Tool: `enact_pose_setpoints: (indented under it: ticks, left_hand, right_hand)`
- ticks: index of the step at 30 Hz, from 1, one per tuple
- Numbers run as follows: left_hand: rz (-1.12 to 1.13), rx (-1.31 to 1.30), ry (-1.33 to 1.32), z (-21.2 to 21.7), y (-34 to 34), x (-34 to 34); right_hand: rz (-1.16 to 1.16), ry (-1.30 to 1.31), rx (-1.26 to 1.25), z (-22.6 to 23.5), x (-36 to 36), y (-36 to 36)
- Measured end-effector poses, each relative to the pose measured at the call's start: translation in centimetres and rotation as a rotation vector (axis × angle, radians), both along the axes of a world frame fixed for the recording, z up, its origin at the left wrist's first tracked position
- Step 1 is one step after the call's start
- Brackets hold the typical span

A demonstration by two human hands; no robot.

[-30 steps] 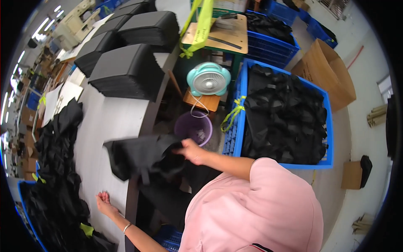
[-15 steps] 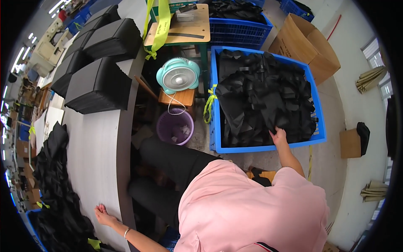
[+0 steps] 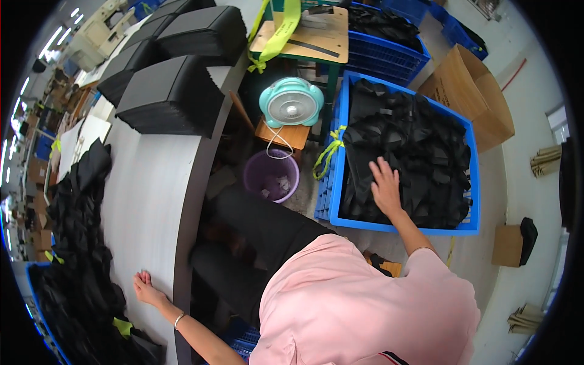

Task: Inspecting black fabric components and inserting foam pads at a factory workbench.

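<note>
My right hand (image 3: 385, 187) lies palm down, fingers spread, on a heap of black fabric pieces (image 3: 420, 146). The heap fills a large blue crate (image 3: 401, 226) to my right. Over the grey worktable (image 3: 152, 188) on my left, my left hand (image 3: 148, 288) has its fingers curled together. Whether anything sits in those fingers is hidden. Farther along the table stand several thick stacks of black folded sheets (image 3: 170, 97). A long pile of black fabric pieces (image 3: 79, 243) runs down the table's far left side.
A turquoise fan (image 3: 292, 106) stands on a small wooden stool, with a purple bin (image 3: 252, 173) before it. Beyond are a wooden-topped stand (image 3: 328, 42) with yellow-green ribbon and another blue crate (image 3: 389, 61). An opened cardboard box (image 3: 468, 91) is beside the right crate.
My right hand has let go of the fabric at the crate's near side, moved forward and left, and spread its fingers. My left hand stays curled over the table. The view has shifted.
</note>
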State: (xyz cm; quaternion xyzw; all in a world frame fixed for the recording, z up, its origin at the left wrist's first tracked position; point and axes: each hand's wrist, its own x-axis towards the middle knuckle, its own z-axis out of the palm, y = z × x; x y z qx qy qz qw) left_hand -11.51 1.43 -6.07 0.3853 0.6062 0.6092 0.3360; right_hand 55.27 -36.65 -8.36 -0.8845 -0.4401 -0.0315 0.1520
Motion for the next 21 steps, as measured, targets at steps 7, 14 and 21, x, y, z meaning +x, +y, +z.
enact_pose_setpoints:
  ticks: [7, 14, 21]
  left_hand:
    - [-0.011, 0.004, -0.009, -0.2, 0.6, 0.9]
    - [0.108, -0.026, 0.095, 0.1, -0.5, -0.5]
    - [0.093, -0.075, 0.249, 2.5, -2.1, 4.1]
  right_hand:
    - [0.172, 0.102, -0.339, -3.0, 0.3, 5.9]
    - [0.092, 0.297, -0.222, -7.7, -3.0, 7.5]
    - [0.186, 0.395, -0.242, -13.8, 1.6, 1.5]
